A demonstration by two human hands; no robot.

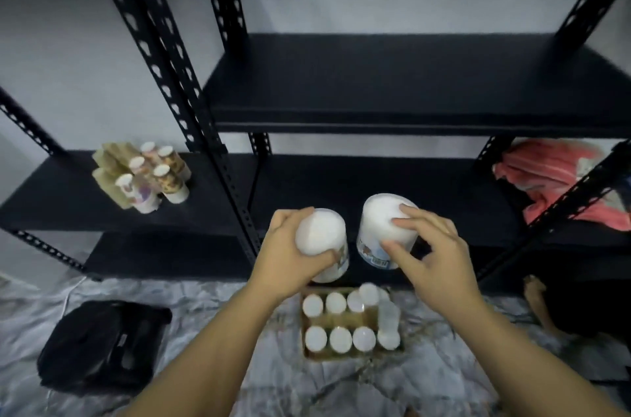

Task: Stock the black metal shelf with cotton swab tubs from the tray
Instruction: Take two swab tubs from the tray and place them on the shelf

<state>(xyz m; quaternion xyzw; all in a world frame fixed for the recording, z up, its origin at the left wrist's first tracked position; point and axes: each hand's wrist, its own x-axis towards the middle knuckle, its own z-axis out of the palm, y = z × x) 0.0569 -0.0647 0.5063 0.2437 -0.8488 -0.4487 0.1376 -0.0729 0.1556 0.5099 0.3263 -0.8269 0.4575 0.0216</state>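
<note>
Two round white plastic cotton swab tubs were off the tray, one in each hand, held in front of the middle board of the black metal shelf. The left tub, tilted, was wrapped by the left hand, fingers curled round its side and thumb across its lower front. The right tub, with a blue printed label low on its wall, was gripped by the right hand; fingertips lay on its lid and the thumb pressed its side. Whether either tub touched the shelf board could not be told.

Just below and between the hands sat the brown cardboard tray on the floor, with two rows of smaller white-capped tubs standing upright in it and a further stack along its right side.

Well to the left of the left hand, on a neighbouring shelf board, stood a cluster of white-lidded patterned containers beside tan packets. Far right of the right hand, a crumpled pink cloth lay on the shelf. Below the left forearm, a black bag rested on the pale marbled sheet covering the floor.
</note>
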